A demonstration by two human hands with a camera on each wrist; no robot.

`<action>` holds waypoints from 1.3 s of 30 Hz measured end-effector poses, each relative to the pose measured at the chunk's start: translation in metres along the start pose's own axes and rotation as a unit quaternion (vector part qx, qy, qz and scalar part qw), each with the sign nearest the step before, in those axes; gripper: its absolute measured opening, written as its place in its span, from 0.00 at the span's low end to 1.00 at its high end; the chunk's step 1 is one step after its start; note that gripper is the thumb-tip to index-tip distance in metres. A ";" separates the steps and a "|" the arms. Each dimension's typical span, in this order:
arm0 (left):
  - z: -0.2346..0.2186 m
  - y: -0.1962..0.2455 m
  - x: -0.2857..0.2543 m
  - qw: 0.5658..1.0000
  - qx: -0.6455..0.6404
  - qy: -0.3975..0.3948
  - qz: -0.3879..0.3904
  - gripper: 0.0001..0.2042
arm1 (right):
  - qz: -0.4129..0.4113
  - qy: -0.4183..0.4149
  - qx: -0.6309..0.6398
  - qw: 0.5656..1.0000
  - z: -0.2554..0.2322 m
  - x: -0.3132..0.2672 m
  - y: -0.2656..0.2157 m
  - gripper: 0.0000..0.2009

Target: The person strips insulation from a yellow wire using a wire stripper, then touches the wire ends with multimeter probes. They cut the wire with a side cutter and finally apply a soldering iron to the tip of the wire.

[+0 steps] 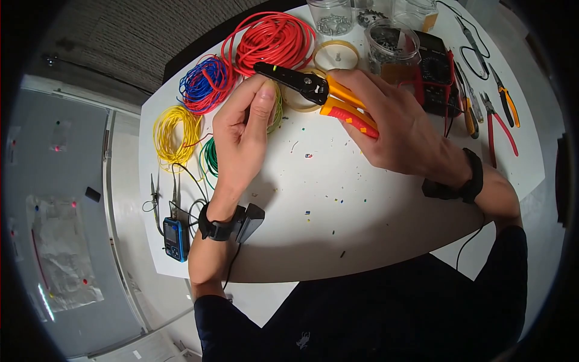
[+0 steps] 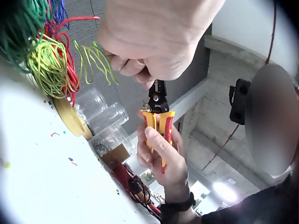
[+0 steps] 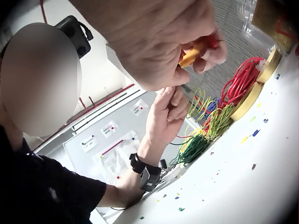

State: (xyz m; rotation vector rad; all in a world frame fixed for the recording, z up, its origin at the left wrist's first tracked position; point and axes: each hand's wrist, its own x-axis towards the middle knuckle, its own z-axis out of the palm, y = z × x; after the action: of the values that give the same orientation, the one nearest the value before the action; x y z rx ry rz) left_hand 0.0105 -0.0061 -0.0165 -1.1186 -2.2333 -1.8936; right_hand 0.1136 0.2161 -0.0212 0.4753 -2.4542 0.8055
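Orange-and-red handled wire strippers (image 1: pixel 350 114) are gripped in my right hand (image 1: pixel 401 120), their black head (image 1: pixel 295 81) pointing left. My left hand (image 1: pixel 244 130) has its thumb and curled fingers pinched together just under that head. Thin yellow-green wire (image 1: pixel 278 111) shows beside those fingers and seems held in them; the pinched part is hidden. In the left wrist view, loops of this wire (image 2: pixel 96 60) hang by my left hand (image 2: pixel 154 37), and the handles (image 2: pixel 166 128) stand slightly apart in my right hand (image 2: pixel 163 154).
Red (image 1: pixel 274 42), blue-red (image 1: pixel 205 84), yellow (image 1: pixel 176 136) and green (image 1: pixel 209 158) wire coils lie left. Clear jars (image 1: pixel 392 45) and tape rolls (image 1: pixel 336 57) stand at the back. A multimeter (image 1: pixel 435 66), pliers (image 1: pixel 503 96) and cutters (image 1: pixel 491 120) lie right; a blue-edged device (image 1: pixel 175 238) lies front left.
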 end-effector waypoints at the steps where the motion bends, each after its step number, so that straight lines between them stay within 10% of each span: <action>1: -0.001 -0.001 0.000 1.000 0.011 0.000 0.003 0.12 | 0.027 -0.021 0.017 0.999 0.000 -0.001 -0.001 0.28; 17: -0.004 0.002 0.005 0.999 0.023 -0.005 -0.044 0.13 | 0.242 -0.161 0.302 0.908 -0.016 0.015 -0.005 0.18; 26: -0.009 -0.002 0.006 0.996 0.044 0.005 -0.073 0.13 | 0.030 0.027 0.059 0.997 -0.059 -0.001 0.009 0.29; 39: -0.016 -0.019 0.006 0.990 0.075 -0.061 -0.100 0.13 | 0.475 0.073 -0.254 0.839 -0.237 -0.170 0.156 0.43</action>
State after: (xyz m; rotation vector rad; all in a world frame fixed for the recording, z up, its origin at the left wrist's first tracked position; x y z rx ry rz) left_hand -0.0100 -0.0170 -0.0256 -1.0524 -2.5946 -1.7247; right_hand 0.2625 0.5115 -0.0219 -1.0401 -2.5341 0.4311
